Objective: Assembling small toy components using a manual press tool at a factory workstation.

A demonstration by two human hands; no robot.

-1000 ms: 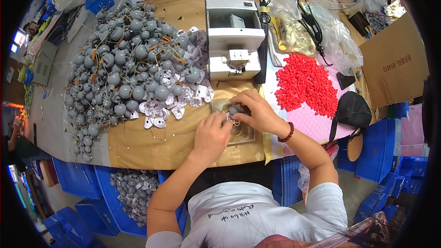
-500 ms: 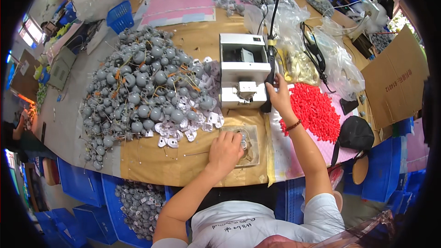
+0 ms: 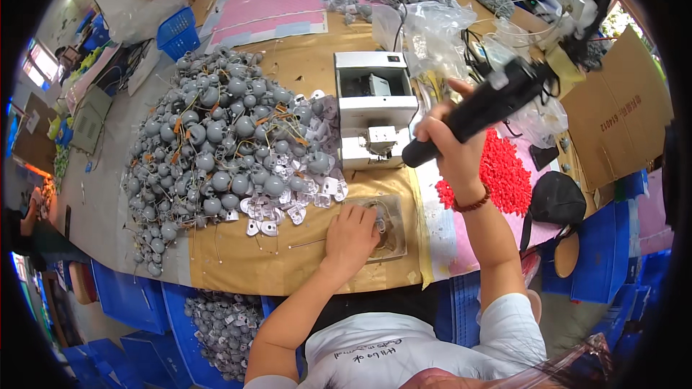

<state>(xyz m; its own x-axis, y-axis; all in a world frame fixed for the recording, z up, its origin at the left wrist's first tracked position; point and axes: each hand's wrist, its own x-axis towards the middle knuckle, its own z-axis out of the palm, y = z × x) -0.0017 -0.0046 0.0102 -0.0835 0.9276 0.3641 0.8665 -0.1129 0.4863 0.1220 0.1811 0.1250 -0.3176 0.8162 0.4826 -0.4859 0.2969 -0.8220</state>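
- The right hand (image 3: 461,166) grips a black hand tool (image 3: 490,103), raised and tilted beside the white machine (image 3: 373,105).
- The left hand (image 3: 352,238) lies at the flat plate (image 3: 401,236), fingers bent against a small part (image 3: 380,223) there; whether they pinch it, I cannot tell.
- Left of the machine: heaped grey balls (image 3: 234,128) and white pieces (image 3: 265,209).
- Right of it: red pieces (image 3: 502,173).

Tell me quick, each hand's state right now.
Left hand: over the square plate; grip can't be told.
Right hand: closed around a black handheld tool.
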